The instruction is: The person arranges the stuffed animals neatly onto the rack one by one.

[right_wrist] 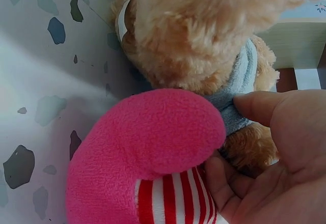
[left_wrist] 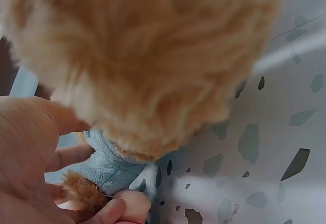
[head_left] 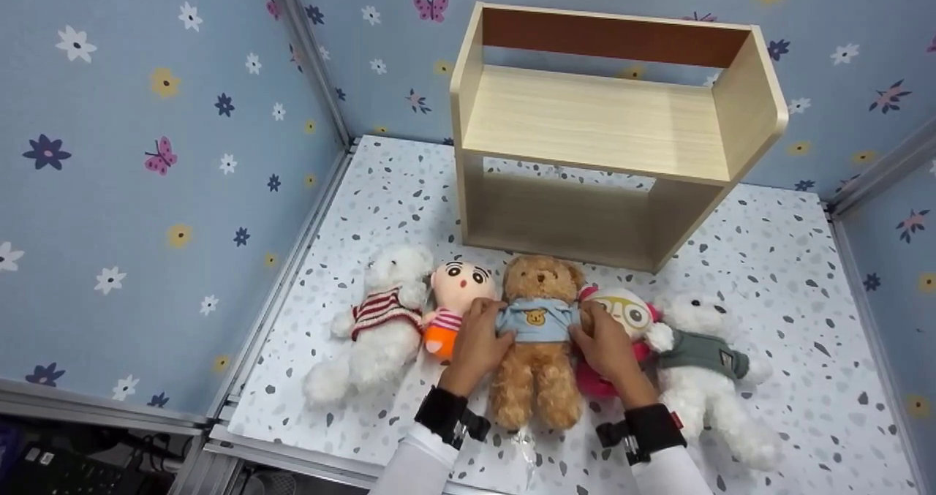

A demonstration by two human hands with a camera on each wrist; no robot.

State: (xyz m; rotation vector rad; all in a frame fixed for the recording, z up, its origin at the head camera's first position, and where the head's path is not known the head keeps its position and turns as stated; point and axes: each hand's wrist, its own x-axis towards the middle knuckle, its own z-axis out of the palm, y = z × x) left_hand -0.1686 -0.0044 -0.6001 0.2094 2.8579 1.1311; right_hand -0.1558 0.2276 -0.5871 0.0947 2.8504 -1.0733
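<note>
Between my two hands lies the brown teddy bear [head_left: 537, 334], flat on its back on the speckled tabletop [head_left: 790, 290]. My left hand [head_left: 479, 338] curls round the bear's one side, thumb and fingers pinching the edge of its light blue shirt [head_left: 536, 318]; the left wrist view shows the fingers [left_wrist: 30, 147] tucked under the blue cloth against the fur. My right hand [head_left: 607, 345] grips the other side the same way, thumb [right_wrist: 265, 107] pressed on the shirt hem. The shirt carries a small yellow bear-face patch on the chest; no writing on it can be read.

Just outside my right hand lies a pink doll with big round glasses [head_left: 621, 319], its pink arm touching the bear, and beyond it a white bear in a grey-green top [head_left: 702, 363] with a small label too tiny to read. Just outside my left hand lies a doll with an orange body [head_left: 453, 297], then a white bear in a red-striped top [head_left: 380, 319]. Beyond my fingertips stands a pale wooden shelf [head_left: 607, 129].
</note>
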